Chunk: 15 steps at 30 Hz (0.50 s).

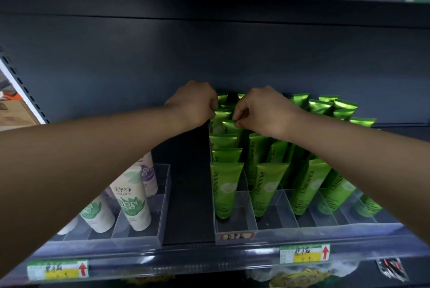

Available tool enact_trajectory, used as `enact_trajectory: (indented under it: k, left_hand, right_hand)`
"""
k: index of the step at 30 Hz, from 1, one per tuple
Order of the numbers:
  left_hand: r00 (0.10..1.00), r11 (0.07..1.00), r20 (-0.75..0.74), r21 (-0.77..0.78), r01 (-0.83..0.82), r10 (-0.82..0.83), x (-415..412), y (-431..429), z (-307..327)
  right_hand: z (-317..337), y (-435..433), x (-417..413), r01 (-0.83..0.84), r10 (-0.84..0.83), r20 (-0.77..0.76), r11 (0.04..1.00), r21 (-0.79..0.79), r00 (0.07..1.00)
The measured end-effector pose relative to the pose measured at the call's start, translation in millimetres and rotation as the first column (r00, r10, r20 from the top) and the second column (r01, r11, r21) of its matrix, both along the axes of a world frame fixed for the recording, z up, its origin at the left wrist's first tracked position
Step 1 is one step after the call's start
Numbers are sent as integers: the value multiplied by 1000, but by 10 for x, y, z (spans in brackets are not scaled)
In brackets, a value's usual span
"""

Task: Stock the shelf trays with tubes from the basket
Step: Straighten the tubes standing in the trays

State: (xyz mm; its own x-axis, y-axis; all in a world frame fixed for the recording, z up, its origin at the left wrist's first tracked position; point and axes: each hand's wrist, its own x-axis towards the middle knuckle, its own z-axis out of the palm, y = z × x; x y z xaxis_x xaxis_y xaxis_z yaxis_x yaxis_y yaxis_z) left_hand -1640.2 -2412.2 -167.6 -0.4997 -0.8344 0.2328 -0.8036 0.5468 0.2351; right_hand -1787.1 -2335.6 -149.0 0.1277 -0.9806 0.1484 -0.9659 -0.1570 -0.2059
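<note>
Both my arms reach deep into the shelf. My left hand (pixel 195 103) pinches the crimped top of a green tube (pixel 221 117) near the back of the leftmost lane. My right hand (pixel 263 110) pinches the top of the neighbouring green tube (pixel 231 126) just in front of it. Several green Chamomile tubes (pixel 226 185) stand upright in rows in a clear divided tray (pixel 235 229) on the right half of the shelf. The basket is out of view.
A second clear tray (pixel 162 197) at the left holds white tubes (pixel 133 199) with leaf prints. A dark bare gap of shelf (pixel 188 194) lies between the trays. Price labels (pixel 304 254) hang on the front rail. The shelf above is close overhead.
</note>
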Motion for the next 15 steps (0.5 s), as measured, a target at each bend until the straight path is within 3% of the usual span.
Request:
enact_trajectory:
  k: [15]
  left_hand:
    - [999, 998, 14, -48, 45, -45, 35, -1, 7]
  right_hand:
    - [-51, -76, 143, -69, 72, 87, 997, -36, 994]
